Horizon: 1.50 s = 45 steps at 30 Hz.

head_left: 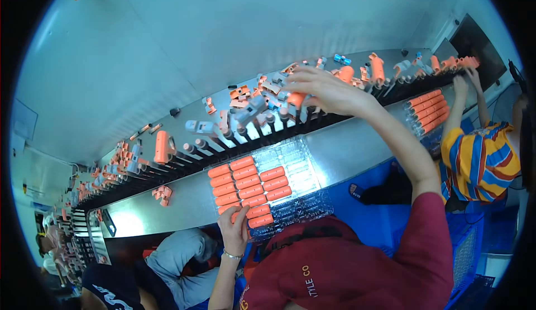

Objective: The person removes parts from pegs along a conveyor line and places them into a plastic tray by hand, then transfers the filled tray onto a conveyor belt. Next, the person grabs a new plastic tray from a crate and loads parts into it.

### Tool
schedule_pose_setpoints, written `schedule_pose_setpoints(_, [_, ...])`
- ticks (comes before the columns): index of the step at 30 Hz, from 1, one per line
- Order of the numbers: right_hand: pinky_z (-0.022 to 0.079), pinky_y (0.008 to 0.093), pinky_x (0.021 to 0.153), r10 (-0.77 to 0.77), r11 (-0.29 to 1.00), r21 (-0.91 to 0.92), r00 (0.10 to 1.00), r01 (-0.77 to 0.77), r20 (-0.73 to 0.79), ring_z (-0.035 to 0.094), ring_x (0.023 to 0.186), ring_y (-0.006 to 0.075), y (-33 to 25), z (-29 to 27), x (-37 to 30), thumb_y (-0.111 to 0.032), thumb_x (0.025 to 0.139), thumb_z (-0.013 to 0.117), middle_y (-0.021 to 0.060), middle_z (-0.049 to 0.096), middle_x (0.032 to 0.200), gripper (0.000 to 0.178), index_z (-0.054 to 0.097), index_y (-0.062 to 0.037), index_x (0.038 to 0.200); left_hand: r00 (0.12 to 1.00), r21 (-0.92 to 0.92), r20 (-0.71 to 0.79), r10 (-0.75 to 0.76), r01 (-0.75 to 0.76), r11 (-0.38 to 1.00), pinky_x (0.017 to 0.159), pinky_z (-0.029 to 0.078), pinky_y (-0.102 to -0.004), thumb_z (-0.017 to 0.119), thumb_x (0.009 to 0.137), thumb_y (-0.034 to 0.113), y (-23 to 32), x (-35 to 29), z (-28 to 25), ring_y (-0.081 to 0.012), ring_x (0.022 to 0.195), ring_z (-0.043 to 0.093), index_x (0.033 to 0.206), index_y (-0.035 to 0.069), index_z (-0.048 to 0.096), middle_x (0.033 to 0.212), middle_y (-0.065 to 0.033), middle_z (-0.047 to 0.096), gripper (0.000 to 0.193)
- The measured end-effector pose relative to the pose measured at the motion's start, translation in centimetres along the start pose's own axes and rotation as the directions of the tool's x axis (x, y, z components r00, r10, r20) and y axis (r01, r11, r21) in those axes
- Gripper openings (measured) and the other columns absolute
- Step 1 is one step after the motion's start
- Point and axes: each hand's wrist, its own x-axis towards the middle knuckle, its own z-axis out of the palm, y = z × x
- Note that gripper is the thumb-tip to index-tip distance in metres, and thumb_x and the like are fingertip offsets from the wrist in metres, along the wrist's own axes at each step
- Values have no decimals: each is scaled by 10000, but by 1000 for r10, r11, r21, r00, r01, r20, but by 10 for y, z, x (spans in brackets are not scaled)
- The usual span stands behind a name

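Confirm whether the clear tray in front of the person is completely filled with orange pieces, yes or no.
No: the clear tray holds orange pieces only in its left part, while its right compartments show bare.

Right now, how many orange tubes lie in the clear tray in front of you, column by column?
Orange tubes, left column: 5
Middle column: 7
Right column: 3
Total: 15 showing. The left hand covers the near corner of the tray, so one more may be hidden there.
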Motion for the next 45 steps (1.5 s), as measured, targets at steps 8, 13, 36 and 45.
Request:
schedule_pose_setpoints(8, [502, 440, 858, -111, 993, -56, 985, 104, -133, 650, 994, 314, -39, 52, 37, -88, 853, 590, 123, 659, 960, 202, 624, -48, 1049, 976, 63, -112, -186, 194, 979, 949, 383, -412, 672, 862, 30, -11, -40, 7, -282, 1116, 548, 1243, 126, 683, 1181, -106, 596, 394])
schedule_pose_setpoints(13, [483, 452, 883, -157, 981, 61, 932, 186, -327, 625, 1019, 315, -59, 71, 55, -76, 805, 695, 114, 634, 1051, 318, 599, -41, 1106, 921, -1, -145, -363, 366, 930, 958, 370, -413, 642, 915, 90, -23, -66, 3, -287, 1113, 537, 1256, 100, 666, 1179, -110, 593, 341])
schedule_pose_setpoints(36, [545, 460, 702, 31, 971, 211, 932, -114, 361, 703, 767, 352, -93, 70, 144, -160, 789, 759, 187, 697, 749, 180, 714, 11, 753, 837, 288, 485, 253, -427, 857, 1029, 464, -420, 673, 784, -36, -79, 245, -159, -309, 1236, 570, 1263, 85, 616, 1278, -82, 630, 498])
schedule_pose_setpoints(45, [521, 454, 790, -247, 957, 78, 924, 280, -292, 646, 937, 361, -139, 132, 152, -40, 780, 631, 147, 632, 929, 190, 567, -22, 958, 961, 458, 143, 235, -275, 845, 901, 512, -429, 634, 793, -44, -119, 198, -174, -358, 1057, 640, 1183, 42, 628, 1097, -156, 687, 400])
